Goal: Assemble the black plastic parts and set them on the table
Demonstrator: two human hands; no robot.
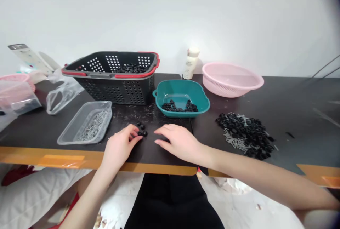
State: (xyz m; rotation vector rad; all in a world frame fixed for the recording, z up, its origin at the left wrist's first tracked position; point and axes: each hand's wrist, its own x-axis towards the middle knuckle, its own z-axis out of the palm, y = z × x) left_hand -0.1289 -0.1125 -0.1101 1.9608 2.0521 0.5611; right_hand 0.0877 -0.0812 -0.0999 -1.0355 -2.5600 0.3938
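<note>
My left hand [120, 148] rests on the dark table with its fingers curled. Its thumb and fingertips close around a small black round cap [140, 133] at the edge of a little group. Beside that cap lie several more black caps [142, 127], loose on the tabletop. My right hand [178, 141] is just to the right of the group, thumb and fingers apart, with nothing visible between them. Behind my right hand stands a teal basin [183, 113] holding black pieces [191, 107]. A clear plastic tray [67, 135] of small metal nails or pins [93, 126] is left of my left hand.
A black perforated basket [117, 89] with red-trimmed handles contains black pieces. A pink colander [228, 89] and a white bottle [190, 64] stand behind. Right of my hands lies a pile of black caps [249, 133] mixed with pins [236, 140]. Another person's leg [39, 193] shows lower left.
</note>
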